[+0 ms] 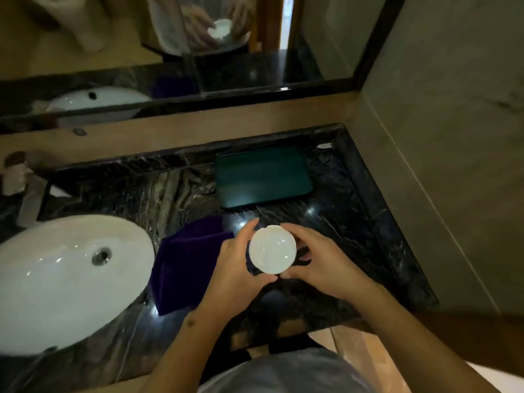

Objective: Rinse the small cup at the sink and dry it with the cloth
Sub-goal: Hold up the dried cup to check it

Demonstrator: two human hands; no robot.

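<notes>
Cup sits cradled between left hand and right hand over the counter, right of the cloth, fingers curled round it, so best carry it level to the sink.

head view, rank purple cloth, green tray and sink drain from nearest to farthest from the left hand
1. purple cloth: on the counter directly beside the left hand, on its left.
2. green tray: farther back on the counter, toward the mirror.
3. sink drain: far left, inside the white basin.
</notes>
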